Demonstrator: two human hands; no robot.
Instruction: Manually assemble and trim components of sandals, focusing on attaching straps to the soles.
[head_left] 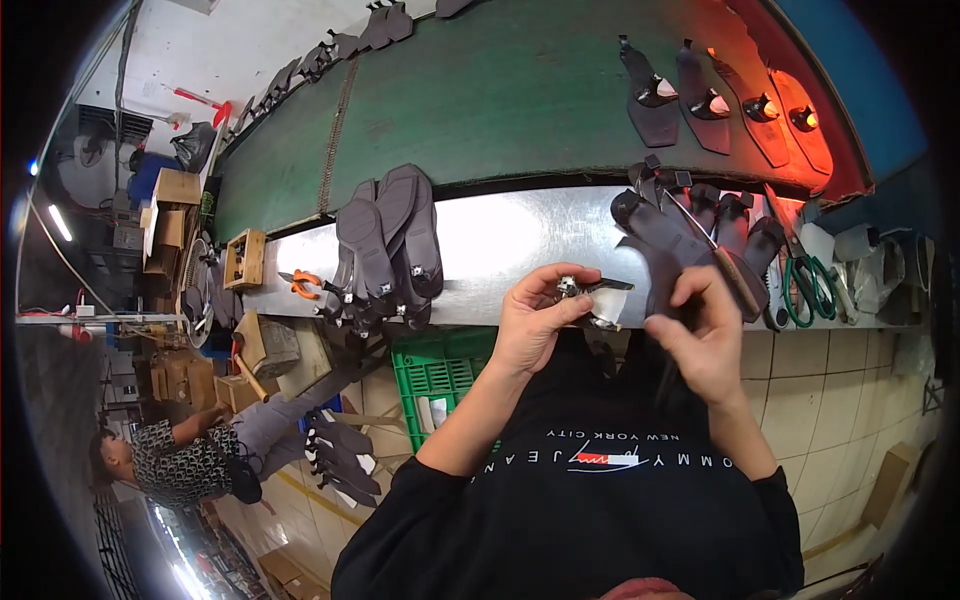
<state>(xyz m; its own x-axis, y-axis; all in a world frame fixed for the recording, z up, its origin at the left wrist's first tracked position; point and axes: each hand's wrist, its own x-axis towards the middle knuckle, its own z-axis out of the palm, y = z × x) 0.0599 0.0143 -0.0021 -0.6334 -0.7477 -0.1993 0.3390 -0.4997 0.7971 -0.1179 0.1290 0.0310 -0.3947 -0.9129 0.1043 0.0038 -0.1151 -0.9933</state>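
Between thumb and fingers, my left hand (532,328) pinches a small black sandal strap (610,303) with a white lining and a shiny ornament. My right hand (710,345) is curled round the edge of a dark sandal sole (660,272), which is smeared by motion. Whether strap and sole are joined cannot be made out. Both hands are over the near edge of a metal worktop (500,240). To their left lies a stack of dark soles (405,215) with ornaments at the near ends. Several dark sandal parts (660,225) are heaped beyond my right hand.
A green conveyor belt (500,110) runs behind the worktop, carrying sandals (705,105) under red light. Green-handled scissors (808,285) lie right; orange-handled pliers (302,284) and a wooden box (244,258) lie left. Below is a green crate (405,375). Another person (190,455) is at left.
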